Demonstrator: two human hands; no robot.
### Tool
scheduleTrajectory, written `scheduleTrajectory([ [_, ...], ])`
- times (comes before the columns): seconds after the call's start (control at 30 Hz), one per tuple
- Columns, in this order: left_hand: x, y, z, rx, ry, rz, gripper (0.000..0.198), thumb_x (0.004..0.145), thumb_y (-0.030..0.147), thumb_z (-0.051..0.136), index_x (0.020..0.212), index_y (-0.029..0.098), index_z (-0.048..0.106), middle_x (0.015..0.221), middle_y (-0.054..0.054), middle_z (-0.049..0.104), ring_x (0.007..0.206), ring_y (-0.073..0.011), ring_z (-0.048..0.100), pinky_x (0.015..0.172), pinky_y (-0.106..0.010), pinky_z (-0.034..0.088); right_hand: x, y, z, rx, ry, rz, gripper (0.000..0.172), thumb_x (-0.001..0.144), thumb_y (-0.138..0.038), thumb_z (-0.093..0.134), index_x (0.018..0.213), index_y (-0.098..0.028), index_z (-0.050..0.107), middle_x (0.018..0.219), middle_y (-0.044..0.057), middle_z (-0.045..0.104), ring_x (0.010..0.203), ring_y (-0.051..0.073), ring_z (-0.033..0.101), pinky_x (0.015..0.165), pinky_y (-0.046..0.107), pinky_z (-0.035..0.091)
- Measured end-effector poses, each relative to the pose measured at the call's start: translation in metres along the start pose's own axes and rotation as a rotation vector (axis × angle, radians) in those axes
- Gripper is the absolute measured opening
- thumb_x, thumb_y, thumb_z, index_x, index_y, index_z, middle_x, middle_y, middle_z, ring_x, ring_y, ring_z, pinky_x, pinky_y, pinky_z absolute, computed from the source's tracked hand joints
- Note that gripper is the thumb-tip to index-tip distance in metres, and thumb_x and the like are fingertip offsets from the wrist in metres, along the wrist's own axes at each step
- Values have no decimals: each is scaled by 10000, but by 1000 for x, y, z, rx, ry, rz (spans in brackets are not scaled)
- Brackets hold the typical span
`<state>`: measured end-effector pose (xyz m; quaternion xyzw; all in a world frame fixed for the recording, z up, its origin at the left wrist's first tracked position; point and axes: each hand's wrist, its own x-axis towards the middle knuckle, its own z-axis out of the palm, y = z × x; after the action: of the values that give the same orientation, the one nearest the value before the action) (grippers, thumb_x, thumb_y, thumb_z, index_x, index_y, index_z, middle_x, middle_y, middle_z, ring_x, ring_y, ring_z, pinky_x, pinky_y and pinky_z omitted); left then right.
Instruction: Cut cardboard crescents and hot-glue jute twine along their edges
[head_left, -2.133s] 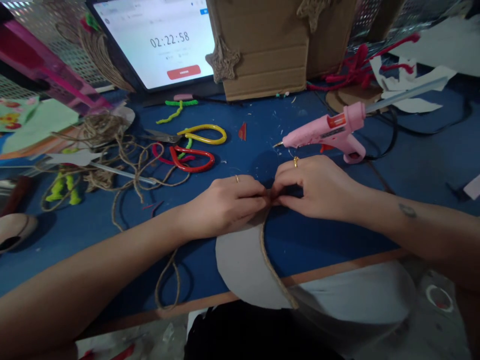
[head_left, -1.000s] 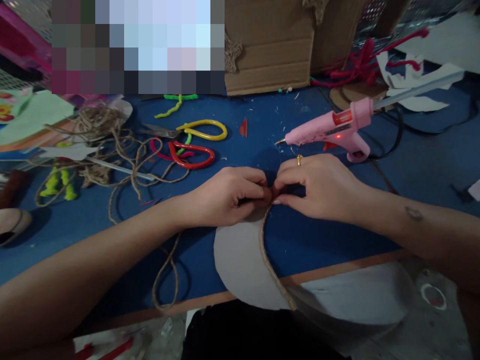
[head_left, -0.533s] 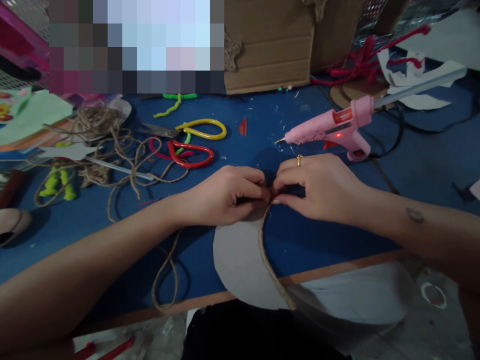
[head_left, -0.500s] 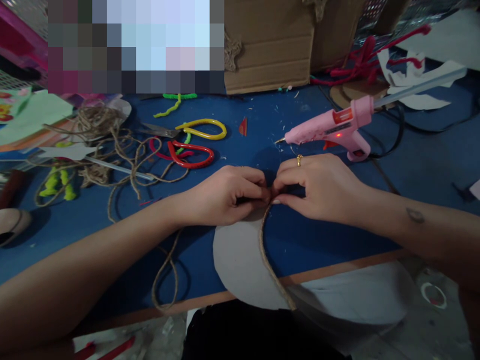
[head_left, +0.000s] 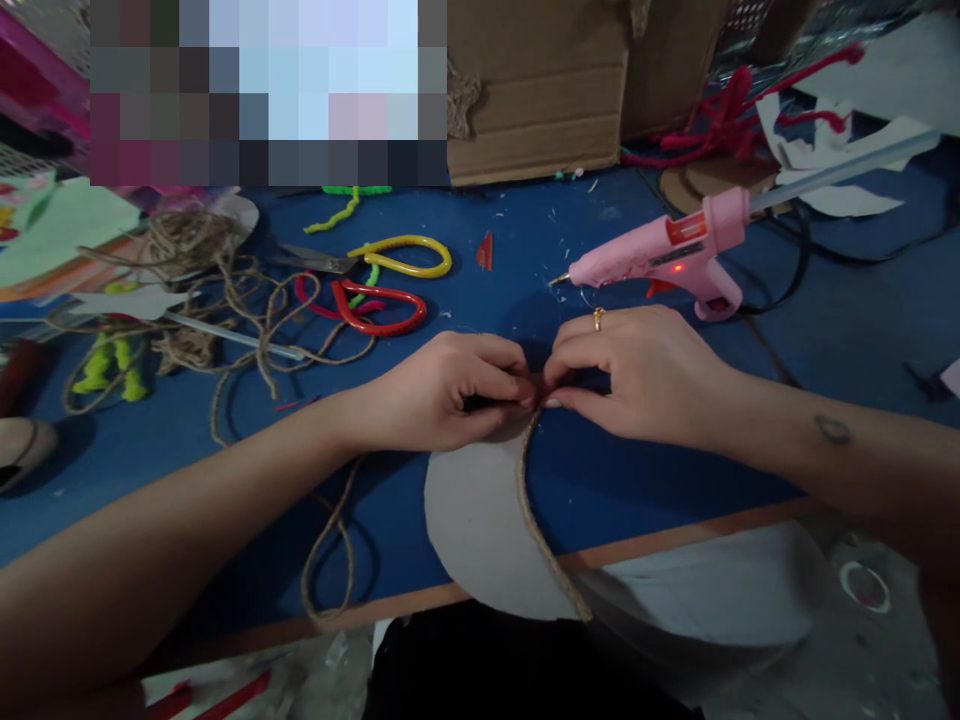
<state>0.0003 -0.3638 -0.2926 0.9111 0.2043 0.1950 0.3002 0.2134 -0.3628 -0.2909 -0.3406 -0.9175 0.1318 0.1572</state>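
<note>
A curved grey cardboard piece [head_left: 480, 520], like a crescent, lies at the table's front edge and sticks out past it. Brown twine [head_left: 529, 490] runs along its inner right edge. My left hand [head_left: 465, 390] is closed, fingers pinched at the upper end of the cardboard where the twine meets it. Fingertip to fingertip with it, my right hand [head_left: 622, 370] pinches the twine at the same edge. The exact spot between the fingertips is hidden. Loose twine [head_left: 349, 540] trails from under my left forearm to the table edge.
A pink glue gun [head_left: 667, 250] with a lit red light lies beyond my right hand. Scissors [head_left: 405, 257] with yellow and red handles lie beyond my left. Tangled twine [head_left: 199, 245] and a white star [head_left: 135, 303] are at left. A cardboard box [head_left: 540, 100] stands behind.
Both hands keep their pinch at the same place, with only a slight shift of the left fingers. The view has moved a little; the cardboard and twine look the same.
</note>
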Motion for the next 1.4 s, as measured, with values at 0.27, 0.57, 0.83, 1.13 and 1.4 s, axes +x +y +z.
scheduleTrajectory([
  [0.27, -4, 3, -4, -41, -40, -31, 165, 847, 116, 513, 818, 123, 675, 793, -78, 630, 750, -120, 581, 666, -210, 450, 1, 0, 1, 12, 3, -11, 81, 749, -204, 644, 783, -247, 704, 797, -57, 683, 735, 142, 623, 587, 254, 365],
  [0.57, -26, 9, -20, -259, -106, -195, 120, 838, 134, 578, 832, 154, 697, 820, -50, 637, 692, -83, 588, 632, -157, 464, 1, 0, -1, 29, -2, -26, 49, 769, -238, 652, 757, -238, 699, 789, -51, 682, 723, 126, 618, 593, 247, 371],
  [0.83, -32, 16, -21, -475, 351, -485, 22, 725, 158, 712, 735, 175, 721, 700, -14, 689, 627, -84, 621, 593, -144, 502, 0, 2, -2, 39, -15, -85, 81, 816, -232, 622, 787, -240, 698, 791, -43, 677, 745, 115, 624, 605, 228, 383],
  [1.13, -45, 43, -7, -787, 611, -733, 54, 695, 217, 724, 719, 169, 718, 673, 2, 689, 563, -60, 604, 502, -112, 476, -5, -1, -6, -268, 204, -444, 152, 883, -289, 554, 868, -221, 690, 814, -7, 690, 680, 117, 617, 557, 238, 389],
  [1.4, -136, 105, -10, -338, 535, -717, 69, 748, 120, 657, 732, 182, 683, 777, 0, 722, 683, -127, 679, 570, -187, 561, 3, 2, -26, 12, 311, -326, 94, 840, -265, 602, 787, -215, 663, 784, -6, 678, 779, 131, 631, 730, 259, 485],
])
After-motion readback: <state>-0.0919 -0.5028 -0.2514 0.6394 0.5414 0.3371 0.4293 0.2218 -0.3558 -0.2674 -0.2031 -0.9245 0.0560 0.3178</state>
